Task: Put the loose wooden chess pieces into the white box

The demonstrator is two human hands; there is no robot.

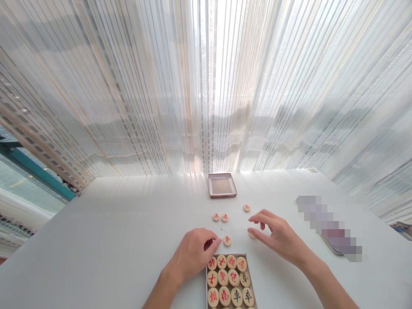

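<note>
My left hand (pixel 196 249) rests at the upper left corner of a box (pixel 247 262) of xiangqi pieces, its fingers curled and thumb near the index finger. Whatever they might hold is hidden. Just right of its fingertips lies a red-marked chariot piece (pixel 227 240). My right hand (pixel 273 231) hovers with thumb and fingers apart; a pale piece (pixel 250 234) shows partly behind its thumb. Beyond the hands are two red soldier pieces side by side, a left one (pixel 216 217) and a right one (pixel 225 218). Another soldier piece (pixel 246 208) lies farther right.
Rows of red- and black-marked pieces fill the visible part of the box. A shallow box lid (pixel 222 186) lies at the white table's (pixel 128 223) far side. To the right is a blurred-out, phone-like object (pixel 334 234). Translucent curtains (pixel 167 86) hang behind the table.
</note>
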